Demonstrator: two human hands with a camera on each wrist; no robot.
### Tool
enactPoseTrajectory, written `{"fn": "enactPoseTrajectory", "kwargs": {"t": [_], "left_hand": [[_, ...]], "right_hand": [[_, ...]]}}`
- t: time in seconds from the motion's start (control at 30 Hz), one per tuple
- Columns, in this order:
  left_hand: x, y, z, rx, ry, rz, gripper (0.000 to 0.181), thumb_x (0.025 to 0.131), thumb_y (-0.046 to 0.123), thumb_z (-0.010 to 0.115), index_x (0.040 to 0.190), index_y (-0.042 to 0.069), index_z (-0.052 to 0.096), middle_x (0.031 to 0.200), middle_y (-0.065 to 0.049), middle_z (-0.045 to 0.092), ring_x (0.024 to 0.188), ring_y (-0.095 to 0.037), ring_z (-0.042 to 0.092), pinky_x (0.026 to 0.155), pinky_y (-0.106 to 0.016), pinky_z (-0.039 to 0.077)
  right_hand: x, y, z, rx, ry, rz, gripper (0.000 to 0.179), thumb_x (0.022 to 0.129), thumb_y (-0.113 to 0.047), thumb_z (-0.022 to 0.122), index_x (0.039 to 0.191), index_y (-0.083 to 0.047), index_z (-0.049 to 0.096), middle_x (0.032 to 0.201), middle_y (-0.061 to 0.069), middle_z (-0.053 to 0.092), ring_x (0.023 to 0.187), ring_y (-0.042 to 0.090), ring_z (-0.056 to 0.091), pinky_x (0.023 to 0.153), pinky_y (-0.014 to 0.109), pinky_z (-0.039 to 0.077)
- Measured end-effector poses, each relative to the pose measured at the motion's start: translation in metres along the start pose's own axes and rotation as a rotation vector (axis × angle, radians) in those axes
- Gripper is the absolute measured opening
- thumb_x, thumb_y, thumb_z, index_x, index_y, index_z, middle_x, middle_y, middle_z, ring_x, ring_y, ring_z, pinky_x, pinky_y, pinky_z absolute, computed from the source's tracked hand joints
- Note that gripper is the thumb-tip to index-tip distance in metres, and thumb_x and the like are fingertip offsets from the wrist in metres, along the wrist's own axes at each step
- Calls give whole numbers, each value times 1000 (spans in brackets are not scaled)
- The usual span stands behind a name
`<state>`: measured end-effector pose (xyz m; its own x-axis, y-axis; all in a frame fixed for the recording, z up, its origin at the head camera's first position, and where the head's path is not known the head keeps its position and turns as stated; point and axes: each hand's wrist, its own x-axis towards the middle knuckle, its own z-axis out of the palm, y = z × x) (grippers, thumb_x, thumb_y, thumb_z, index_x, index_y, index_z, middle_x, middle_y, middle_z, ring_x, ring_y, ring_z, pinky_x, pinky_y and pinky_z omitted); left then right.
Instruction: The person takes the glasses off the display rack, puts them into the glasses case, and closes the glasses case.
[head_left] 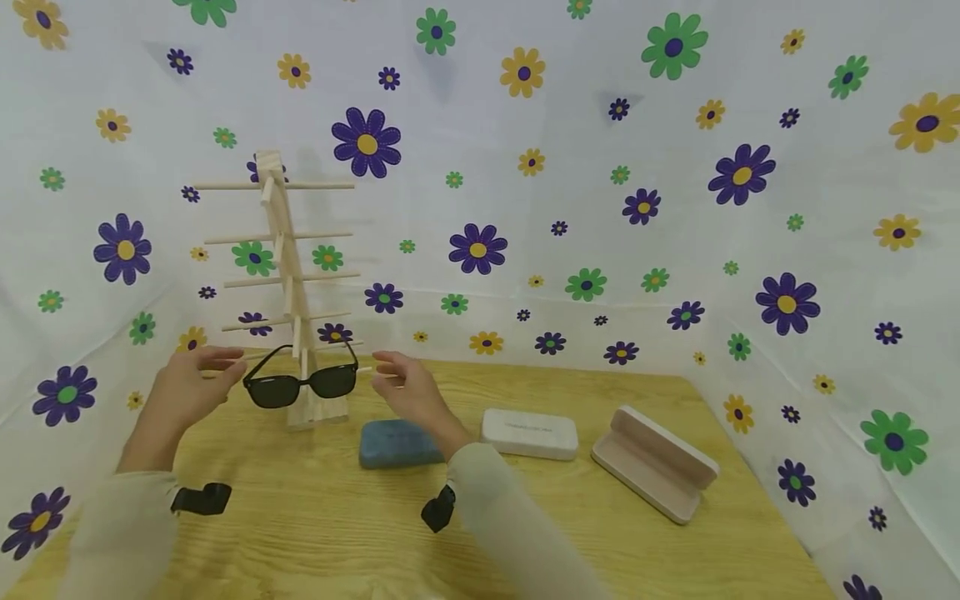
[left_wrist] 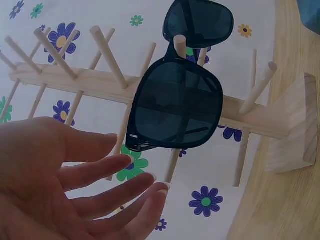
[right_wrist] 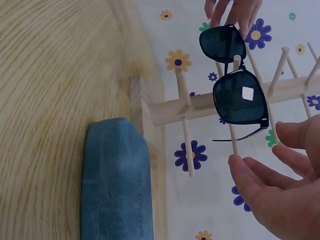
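Dark sunglasses [head_left: 302,385] hang on a low peg of the wooden display stand [head_left: 288,275], lenses facing me. The bridge sits over the peg's end in both wrist views. To the left of the frame is my left hand [head_left: 183,387], fingers spread and relaxed, holding nothing; its fingertips [left_wrist: 125,159] come close to the hinge corner. My right hand [head_left: 412,392] is on the other side, loosely curved, its thumb and fingers [right_wrist: 245,172] apart near the other hinge with a gap between them and the frame.
A blue glasses case [head_left: 397,443] lies closed on the wooden table [head_left: 315,533], partly behind my right wrist. Right of it are a closed white case [head_left: 529,433] and an opened case [head_left: 652,467] with a pale pink inside. Flower-printed cloth [head_left: 450,100] surrounds the table.
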<state>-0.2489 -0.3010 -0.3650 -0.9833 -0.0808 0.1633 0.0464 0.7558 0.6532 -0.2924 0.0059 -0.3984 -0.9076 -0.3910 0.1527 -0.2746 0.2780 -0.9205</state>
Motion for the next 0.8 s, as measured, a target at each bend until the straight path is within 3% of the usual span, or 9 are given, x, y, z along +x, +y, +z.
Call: {"fn": "enactPoseTrajectory", "kwargs": {"t": [0.13, 0.23, 0.47, 0.8], "left_hand": [[0, -7, 5, -116, -74, -18, 51, 110, 29, 50, 144, -9, 52, 132, -41, 60, 85, -21, 76, 73, -34, 64], [-3, -7, 8, -166, -89, -10, 50, 109, 27, 52, 142, -11, 54, 126, -39, 65, 77, -12, 75, 71, -29, 64], [-14, 8, 2, -185, -73, -11, 54, 105, 32, 61, 143, -6, 56, 120, -32, 71, 74, -7, 76, 71, -22, 62], [-38, 40, 1, -297, -194, 51, 70, 100, 31, 70, 152, -7, 44, 111, -20, 77, 78, -13, 77, 73, -30, 64]], "right_hand": [[2, -1, 14, 14, -40, 14, 46, 107, -19, 56, 153, -18, 52, 153, 12, 56, 126, 29, 65, 99, 37, 58], [1, -2, 21, 13, -49, -5, 46, 108, -16, 54, 154, -14, 50, 155, 12, 54, 123, 29, 67, 98, 34, 58], [-11, -11, 14, -5, 6, -31, 45, 107, -21, 58, 152, -22, 54, 152, 4, 58, 122, 23, 69, 92, 29, 59], [-37, -12, -12, 56, 40, -81, 43, 105, -19, 62, 148, -19, 59, 146, 10, 63, 111, 27, 75, 90, 33, 61]]}}
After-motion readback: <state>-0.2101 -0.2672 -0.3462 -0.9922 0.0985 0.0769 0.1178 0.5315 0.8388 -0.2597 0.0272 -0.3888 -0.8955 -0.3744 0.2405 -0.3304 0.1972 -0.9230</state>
